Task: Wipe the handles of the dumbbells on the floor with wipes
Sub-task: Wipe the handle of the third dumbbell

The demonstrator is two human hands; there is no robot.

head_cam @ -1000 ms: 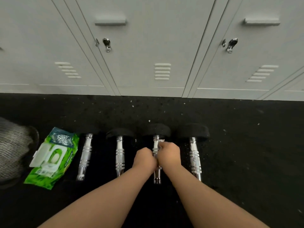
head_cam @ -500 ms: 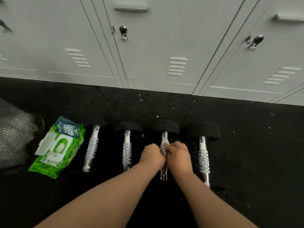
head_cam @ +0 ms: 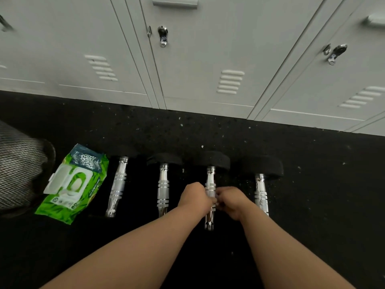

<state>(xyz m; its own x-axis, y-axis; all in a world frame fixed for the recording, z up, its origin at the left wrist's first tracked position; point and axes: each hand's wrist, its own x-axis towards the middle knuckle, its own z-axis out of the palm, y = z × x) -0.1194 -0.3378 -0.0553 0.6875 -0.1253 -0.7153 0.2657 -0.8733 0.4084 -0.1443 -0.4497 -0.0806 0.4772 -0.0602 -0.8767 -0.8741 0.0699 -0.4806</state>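
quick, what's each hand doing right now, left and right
Left hand: curled round the third dumbbell's handle.
Right hand: curled against that handle; the wipe is not visible.

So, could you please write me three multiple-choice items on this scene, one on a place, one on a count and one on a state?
1. Where does the wipes pack lie?
A. left of all the dumbbells
B. between two dumbbells
C. against the lockers

2. How many chrome dumbbell handles show on the floor?
A. two
B. four
C. six

3. What are the hands doing?
A. both resting flat on the floor
B. both closed around the third handle from the left
C. one pulling a wipe from the pack

Answers:
1 A, the green pack is beyond the leftmost handle.
2 B, four handles lie side by side in a row.
3 B, the left hand and right hand meet on that handle.
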